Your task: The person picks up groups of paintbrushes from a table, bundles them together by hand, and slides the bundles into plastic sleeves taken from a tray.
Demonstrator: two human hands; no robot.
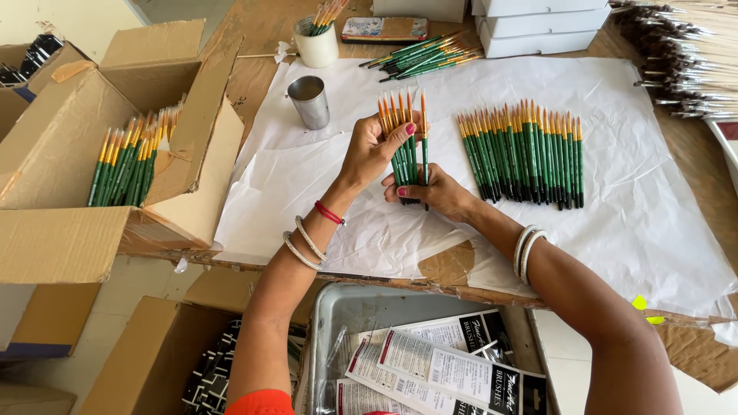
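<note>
Over white paper [615, 230], my left hand [370, 151] and right hand [435, 190] clasp one brush bundle [406, 134]; row [523, 154] laid, box [69, 165] part-filled.

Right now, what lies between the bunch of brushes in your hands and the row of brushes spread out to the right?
In the head view, only bare, creased white paper separates the held bunch of brushes from the row of brushes.

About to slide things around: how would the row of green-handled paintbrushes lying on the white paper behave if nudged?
The row of brushes would likely scatter: slim, round-looking handles lie loose side by side, so they probably roll. Each looks stiff and light. The white paper is creased and might drag along underneath.
</note>
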